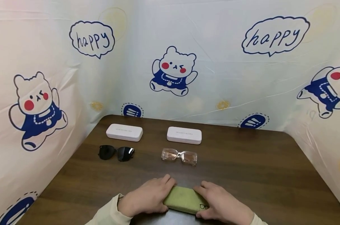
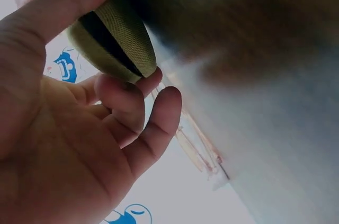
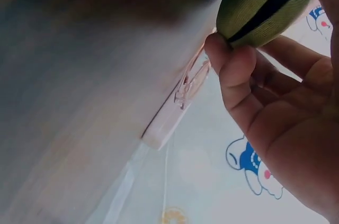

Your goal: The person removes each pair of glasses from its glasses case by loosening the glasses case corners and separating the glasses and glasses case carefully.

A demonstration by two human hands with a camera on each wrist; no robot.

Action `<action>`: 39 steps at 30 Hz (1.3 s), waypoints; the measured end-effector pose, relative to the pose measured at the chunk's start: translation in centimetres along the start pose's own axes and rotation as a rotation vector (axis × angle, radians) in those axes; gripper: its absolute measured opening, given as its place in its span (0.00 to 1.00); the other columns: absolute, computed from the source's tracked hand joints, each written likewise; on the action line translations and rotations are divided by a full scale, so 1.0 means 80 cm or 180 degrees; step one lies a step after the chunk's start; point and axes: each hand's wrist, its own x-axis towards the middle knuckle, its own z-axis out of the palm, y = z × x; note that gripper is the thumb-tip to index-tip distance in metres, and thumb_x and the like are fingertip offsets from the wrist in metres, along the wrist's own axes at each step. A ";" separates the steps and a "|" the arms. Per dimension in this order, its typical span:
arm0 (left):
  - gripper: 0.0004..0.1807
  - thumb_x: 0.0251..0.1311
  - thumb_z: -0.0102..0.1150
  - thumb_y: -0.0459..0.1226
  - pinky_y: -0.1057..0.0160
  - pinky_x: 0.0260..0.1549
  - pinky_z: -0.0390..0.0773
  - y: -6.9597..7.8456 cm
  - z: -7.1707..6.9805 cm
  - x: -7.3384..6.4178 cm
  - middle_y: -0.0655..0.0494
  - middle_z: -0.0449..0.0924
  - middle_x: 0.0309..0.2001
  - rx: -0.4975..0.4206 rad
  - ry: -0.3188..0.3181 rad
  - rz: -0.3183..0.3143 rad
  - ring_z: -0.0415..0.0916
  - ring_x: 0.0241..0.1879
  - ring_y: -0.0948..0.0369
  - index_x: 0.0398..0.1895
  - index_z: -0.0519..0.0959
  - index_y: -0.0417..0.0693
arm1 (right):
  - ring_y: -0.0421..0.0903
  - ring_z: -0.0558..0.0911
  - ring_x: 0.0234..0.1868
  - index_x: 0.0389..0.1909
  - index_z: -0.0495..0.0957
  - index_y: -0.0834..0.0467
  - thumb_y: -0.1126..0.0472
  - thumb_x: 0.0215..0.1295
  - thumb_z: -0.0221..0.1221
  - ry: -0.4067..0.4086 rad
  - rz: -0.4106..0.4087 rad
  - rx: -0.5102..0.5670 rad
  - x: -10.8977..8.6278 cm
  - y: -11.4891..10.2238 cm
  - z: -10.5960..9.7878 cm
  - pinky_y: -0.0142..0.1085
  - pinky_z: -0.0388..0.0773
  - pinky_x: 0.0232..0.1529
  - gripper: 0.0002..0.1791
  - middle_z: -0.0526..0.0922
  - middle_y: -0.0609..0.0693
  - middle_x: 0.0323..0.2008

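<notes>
Both hands grip a green fabric glasses case [image 1: 185, 199] near the front edge of the table, one at each end. My left hand [image 1: 148, 194] has its thumb on the near side and its fingers at the far side of the left end. At the other end, my right hand [image 1: 221, 201] holds the case the same way, beside a small printed glasses mark. A dark band runs along the end of the green case [image 2: 114, 36] in the left wrist view. The same band shows on the green case [image 3: 265, 9] between right thumb and fingers.
Beyond the hands lie black sunglasses [image 1: 116, 153] at left and clear-framed glasses [image 1: 179, 156] in the middle. Behind each pair sits a white hard case, one at left [image 1: 124, 132] and one in the middle [image 1: 184, 135]. A printed cloth curtain [image 1: 215, 78] surrounds the brown table [image 1: 257, 168].
</notes>
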 end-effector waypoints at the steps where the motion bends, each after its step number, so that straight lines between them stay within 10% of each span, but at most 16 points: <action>1: 0.36 0.47 0.79 0.47 0.63 0.36 0.77 0.000 0.000 0.000 0.62 0.68 0.44 -0.0041 -0.0001 -0.0020 0.70 0.34 0.67 0.58 0.70 0.52 | 0.33 0.68 0.33 0.58 0.79 0.57 0.40 0.56 0.72 -0.0010 -0.0002 0.0056 0.000 0.002 -0.001 0.30 0.71 0.34 0.34 0.68 0.37 0.37; 18: 0.59 0.43 0.83 0.49 0.58 0.37 0.79 -0.007 0.002 -0.005 0.53 0.76 0.54 -0.0521 0.0070 -0.0008 0.77 0.35 0.62 0.76 0.53 0.55 | 0.36 0.80 0.45 0.64 0.76 0.65 0.50 0.75 0.57 -0.0252 -0.0310 0.1424 -0.001 0.040 -0.016 0.35 0.79 0.43 0.26 0.84 0.50 0.53; 24: 0.64 0.45 0.82 0.48 0.57 0.38 0.79 -0.007 0.002 -0.007 0.53 0.77 0.48 -0.0668 0.0088 -0.0078 0.76 0.36 0.63 0.80 0.45 0.62 | 0.35 0.79 0.49 0.67 0.76 0.55 0.48 0.79 0.49 -0.0244 0.0010 0.1475 -0.002 0.039 -0.018 0.38 0.78 0.50 0.24 0.82 0.41 0.54; 30: 0.58 0.47 0.80 0.50 0.60 0.31 0.77 -0.004 0.002 -0.005 0.56 0.73 0.43 -0.0653 0.0082 -0.0125 0.71 0.29 0.67 0.78 0.51 0.68 | 0.46 0.79 0.55 0.64 0.75 0.58 0.49 0.76 0.55 0.0347 0.0317 0.0645 0.000 0.007 -0.019 0.48 0.77 0.53 0.23 0.81 0.49 0.55; 34: 0.55 0.46 0.79 0.52 0.60 0.31 0.78 -0.005 0.001 -0.004 0.54 0.74 0.45 -0.0599 0.0112 -0.0111 0.73 0.30 0.67 0.75 0.55 0.65 | 0.59 0.73 0.64 0.52 0.79 0.56 0.54 0.66 0.66 0.1060 0.0028 -0.0322 0.006 -0.026 -0.002 0.57 0.73 0.56 0.17 0.76 0.60 0.61; 39: 0.54 0.44 0.80 0.53 0.59 0.34 0.78 -0.005 0.000 -0.002 0.54 0.75 0.48 -0.0566 0.0178 -0.0073 0.75 0.36 0.65 0.73 0.58 0.61 | 0.67 0.62 0.70 0.41 0.82 0.49 0.49 0.63 0.68 0.0924 0.0038 -0.1138 0.018 -0.047 0.021 0.66 0.67 0.56 0.11 0.65 0.66 0.69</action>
